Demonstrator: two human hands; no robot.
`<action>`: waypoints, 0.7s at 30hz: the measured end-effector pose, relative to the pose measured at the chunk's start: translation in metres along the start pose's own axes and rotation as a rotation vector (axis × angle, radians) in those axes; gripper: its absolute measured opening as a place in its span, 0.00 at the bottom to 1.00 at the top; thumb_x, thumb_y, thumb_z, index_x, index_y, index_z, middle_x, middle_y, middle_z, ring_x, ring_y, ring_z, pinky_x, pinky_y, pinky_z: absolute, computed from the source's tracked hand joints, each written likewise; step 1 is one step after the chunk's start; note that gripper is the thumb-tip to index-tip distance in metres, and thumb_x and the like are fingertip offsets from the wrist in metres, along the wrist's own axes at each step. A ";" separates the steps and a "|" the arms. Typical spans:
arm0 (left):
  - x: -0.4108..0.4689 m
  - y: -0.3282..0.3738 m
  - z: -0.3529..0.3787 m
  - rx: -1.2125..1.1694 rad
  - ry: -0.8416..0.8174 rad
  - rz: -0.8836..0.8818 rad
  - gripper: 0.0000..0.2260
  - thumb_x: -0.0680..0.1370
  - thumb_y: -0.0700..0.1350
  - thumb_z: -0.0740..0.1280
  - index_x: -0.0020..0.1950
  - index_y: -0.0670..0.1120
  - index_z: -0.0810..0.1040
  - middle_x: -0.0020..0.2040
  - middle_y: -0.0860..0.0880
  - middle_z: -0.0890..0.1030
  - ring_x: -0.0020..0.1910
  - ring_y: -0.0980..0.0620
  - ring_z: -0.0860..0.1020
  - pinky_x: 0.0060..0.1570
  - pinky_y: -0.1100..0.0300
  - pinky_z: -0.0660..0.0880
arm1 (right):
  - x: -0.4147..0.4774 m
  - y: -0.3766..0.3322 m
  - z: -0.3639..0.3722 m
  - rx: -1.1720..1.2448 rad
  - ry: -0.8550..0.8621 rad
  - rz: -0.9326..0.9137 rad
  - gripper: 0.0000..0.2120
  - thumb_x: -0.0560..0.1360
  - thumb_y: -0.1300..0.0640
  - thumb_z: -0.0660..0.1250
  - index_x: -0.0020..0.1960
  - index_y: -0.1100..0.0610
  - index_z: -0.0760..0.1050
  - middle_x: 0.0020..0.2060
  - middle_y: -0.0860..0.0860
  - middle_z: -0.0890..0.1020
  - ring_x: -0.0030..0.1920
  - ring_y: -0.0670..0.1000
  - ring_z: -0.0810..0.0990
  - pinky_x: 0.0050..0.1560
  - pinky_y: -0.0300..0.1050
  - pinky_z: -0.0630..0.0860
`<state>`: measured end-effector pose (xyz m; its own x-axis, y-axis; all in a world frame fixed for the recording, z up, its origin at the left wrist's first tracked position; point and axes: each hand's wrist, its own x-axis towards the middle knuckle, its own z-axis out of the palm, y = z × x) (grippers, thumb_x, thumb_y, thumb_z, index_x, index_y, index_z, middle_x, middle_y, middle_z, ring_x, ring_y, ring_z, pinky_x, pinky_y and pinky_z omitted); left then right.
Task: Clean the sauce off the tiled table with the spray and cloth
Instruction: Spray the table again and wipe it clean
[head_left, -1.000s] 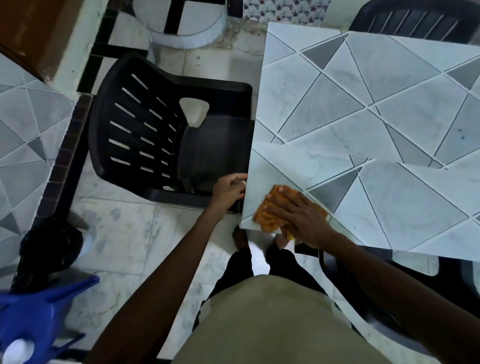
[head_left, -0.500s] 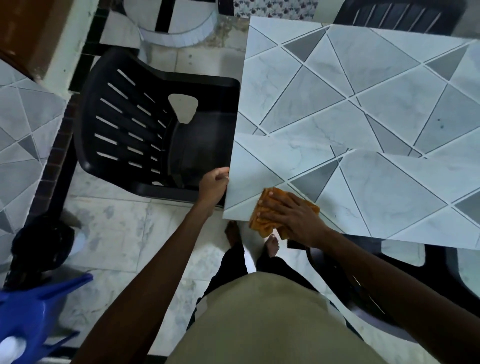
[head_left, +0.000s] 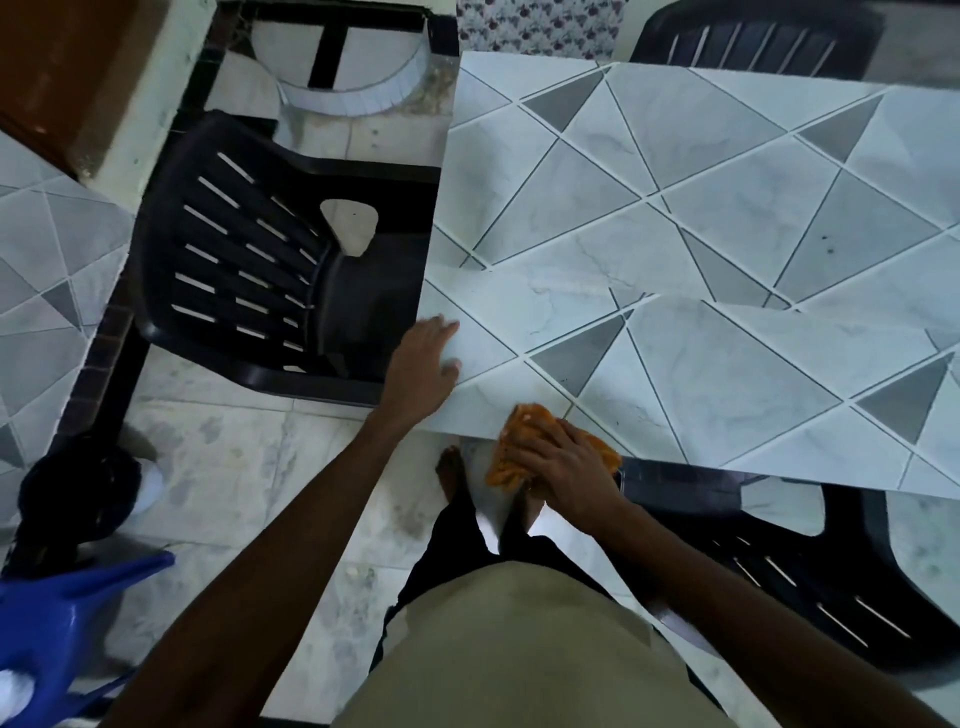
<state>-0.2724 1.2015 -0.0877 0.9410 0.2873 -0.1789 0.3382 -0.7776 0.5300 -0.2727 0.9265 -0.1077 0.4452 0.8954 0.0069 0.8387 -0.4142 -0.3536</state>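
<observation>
Apparently near its end, the wiping is down to the table's near edge. The orange cloth (head_left: 511, 441) lies bunched there, close to the near-left corner, with part of it hanging past the edge. The right hand (head_left: 566, 467) covers it, its spread, slightly bent fingers pressing it to the tile; the thumb is hidden. The left hand (head_left: 423, 364) rests flat at the left edge, fingers straight and holding nothing, seemingly as a brace. No sauce shows on the tiled table (head_left: 727, 364). Only a few small dark specks (head_left: 827, 244) sit toward the far right, too small to identify. Judging from this, what remains is finishing the edge and perhaps checking those specks. No spray bottle can be made out. Black plastic chairs stand at the left edge (head_left: 234, 260) and under the near edge (head_left: 831, 571).
</observation>
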 end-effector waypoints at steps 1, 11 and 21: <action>0.001 0.002 0.004 0.049 -0.038 0.019 0.26 0.77 0.47 0.66 0.76 0.47 0.67 0.78 0.43 0.62 0.76 0.42 0.59 0.75 0.50 0.56 | 0.002 0.004 -0.007 0.071 0.066 0.019 0.23 0.71 0.57 0.72 0.65 0.50 0.78 0.67 0.48 0.78 0.72 0.57 0.71 0.67 0.59 0.71; -0.008 -0.005 0.026 0.260 -0.109 0.065 0.34 0.80 0.53 0.64 0.81 0.49 0.50 0.81 0.42 0.44 0.79 0.39 0.44 0.75 0.41 0.46 | 0.044 0.150 -0.075 0.135 0.377 0.575 0.20 0.84 0.46 0.52 0.71 0.51 0.73 0.68 0.51 0.77 0.66 0.58 0.75 0.67 0.56 0.69; -0.007 -0.006 0.030 0.189 -0.094 0.043 0.30 0.82 0.42 0.58 0.81 0.51 0.48 0.81 0.45 0.42 0.79 0.42 0.41 0.76 0.41 0.43 | 0.046 0.032 -0.010 0.189 0.150 0.090 0.24 0.73 0.59 0.69 0.69 0.52 0.77 0.69 0.50 0.77 0.71 0.59 0.70 0.69 0.58 0.67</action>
<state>-0.2807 1.1879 -0.1143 0.9486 0.2049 -0.2410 0.2858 -0.8817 0.3753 -0.2225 0.9524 -0.1095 0.5684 0.8165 0.1012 0.7266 -0.4405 -0.5272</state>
